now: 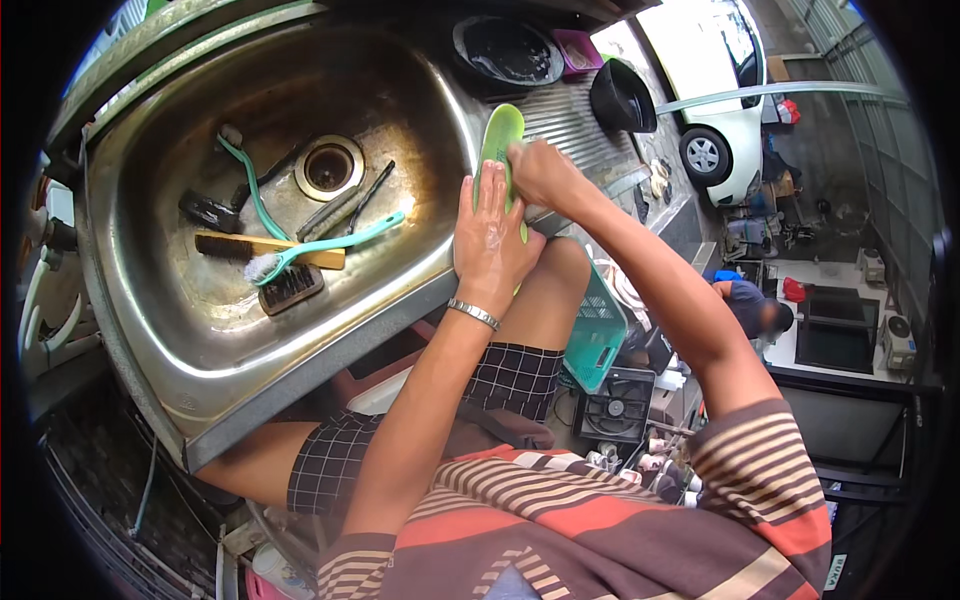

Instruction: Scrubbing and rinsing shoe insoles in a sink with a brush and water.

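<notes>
A long lime-green shoe insole stretches over the sink's right rim, beside my knee. My left hand, wet and wearing a metal watch band, holds it with the fingers laid along its surface. Against the insole's right edge, my right hand is closed and slightly blurred; what it grips is hidden. Inside the steel sink lie a teal-handled brush, a second teal brush, a wooden brush, a dark-bristled brush and a black brush. Between them and the drain rest dark thin pieces.
Beyond the insole stand a black basin, a pink container and a black bucket on the ribbed drainboard. A teal basket is by my knee. Farther right are several shoes, a person and a white car.
</notes>
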